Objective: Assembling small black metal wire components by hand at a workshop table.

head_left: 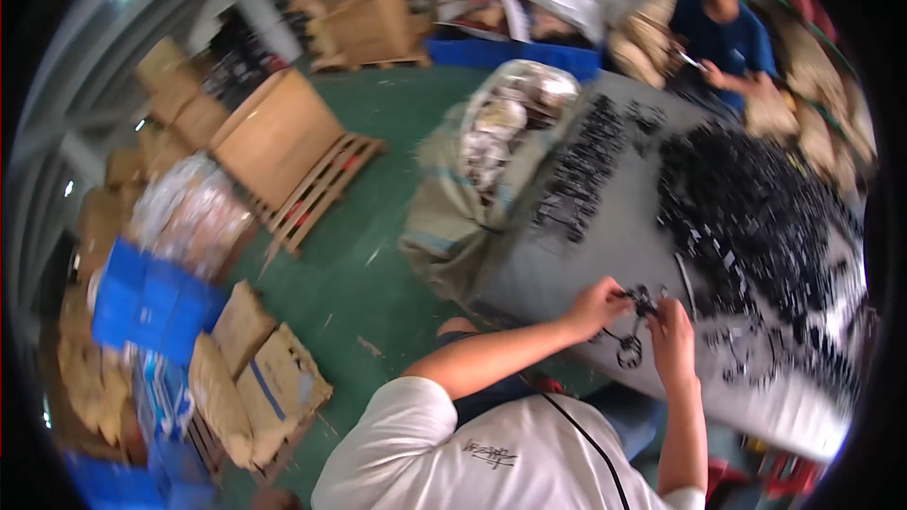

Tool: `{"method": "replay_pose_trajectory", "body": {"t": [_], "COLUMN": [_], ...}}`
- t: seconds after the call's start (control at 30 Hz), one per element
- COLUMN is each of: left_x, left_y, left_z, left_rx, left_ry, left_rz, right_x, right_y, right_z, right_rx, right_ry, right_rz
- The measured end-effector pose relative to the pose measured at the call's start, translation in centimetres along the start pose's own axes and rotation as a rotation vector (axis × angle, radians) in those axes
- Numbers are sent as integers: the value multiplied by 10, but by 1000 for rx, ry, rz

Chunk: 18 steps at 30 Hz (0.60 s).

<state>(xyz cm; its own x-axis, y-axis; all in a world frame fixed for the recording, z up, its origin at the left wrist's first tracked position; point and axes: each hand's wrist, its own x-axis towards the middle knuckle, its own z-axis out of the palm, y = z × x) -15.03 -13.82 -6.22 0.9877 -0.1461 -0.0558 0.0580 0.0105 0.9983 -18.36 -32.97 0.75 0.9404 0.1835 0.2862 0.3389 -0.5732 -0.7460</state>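
At four o'clock our left hand [597,309] and right hand [670,323], fingers curled nearly closed, pinch one black, looped bunch [643,300]. We count two main heaps [756,212] on one table [625,208], at two and three o'clock
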Motion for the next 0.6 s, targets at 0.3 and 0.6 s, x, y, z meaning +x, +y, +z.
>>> {"method": "replay_pose_trajectory", "body": {"t": [0.3,0.6], "left_x": [-9,-6], "left_y": [17,20], "left_z": [-4,-1], "left_rx": [-73,-71], "left_ry": [-52,-38], "left_rz": [22,42], "right_x": [5,4], "right_y": [8,11], "right_z": [0,-4], "right_rx": [-90,73], "right_ry": [-63,-154], "right_rz": [-231,8]}}
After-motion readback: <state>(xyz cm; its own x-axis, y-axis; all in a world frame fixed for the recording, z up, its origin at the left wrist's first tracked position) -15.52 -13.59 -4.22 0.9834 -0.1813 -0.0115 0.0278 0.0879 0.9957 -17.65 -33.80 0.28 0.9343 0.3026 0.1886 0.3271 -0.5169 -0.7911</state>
